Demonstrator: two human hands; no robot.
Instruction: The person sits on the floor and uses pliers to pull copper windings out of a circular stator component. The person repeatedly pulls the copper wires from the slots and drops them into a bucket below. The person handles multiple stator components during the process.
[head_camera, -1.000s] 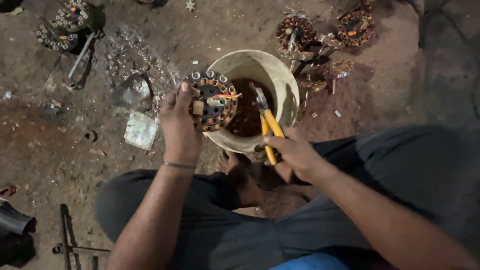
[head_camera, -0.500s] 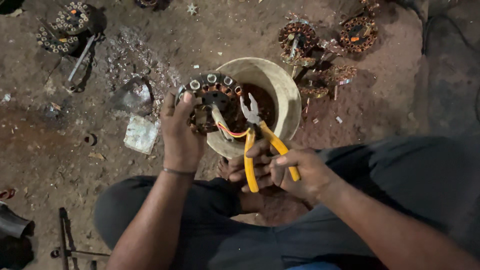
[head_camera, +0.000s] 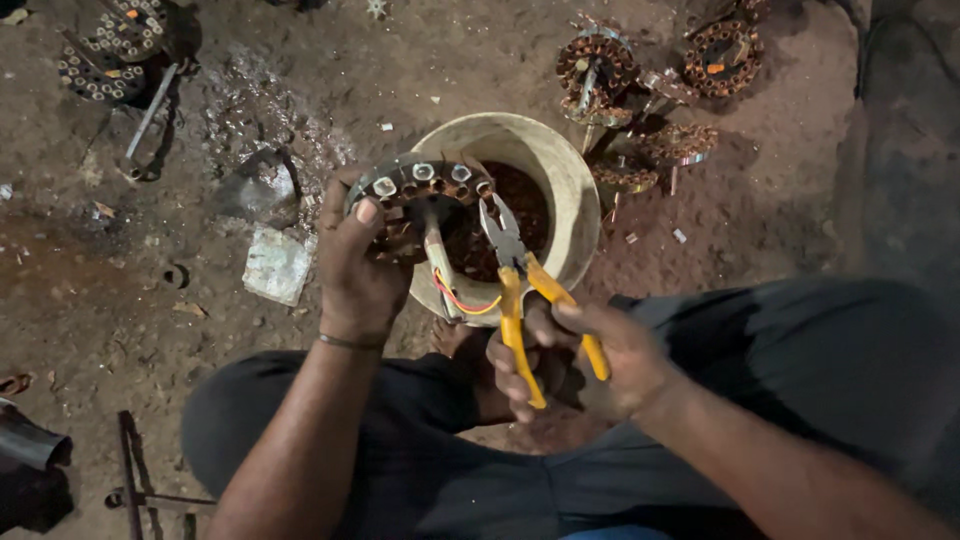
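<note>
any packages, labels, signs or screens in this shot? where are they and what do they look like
No labels, signs or screens show.
Crumpled wrapper or foil scrap: on the dirt floor, just left of the left hand; flat, roughly square, pale grey-white; cannot tell whether it is a package.
Clear plastic bag or scrap: on the floor above that wrapper; crumpled, shiny, see-through.

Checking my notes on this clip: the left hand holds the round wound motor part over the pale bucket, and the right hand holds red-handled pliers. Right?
Not quite: the head view shows the pliers in the right hand have yellow handles, not red. The rest stands: the left hand holds the round wound motor part over the pale bucket.
</note>
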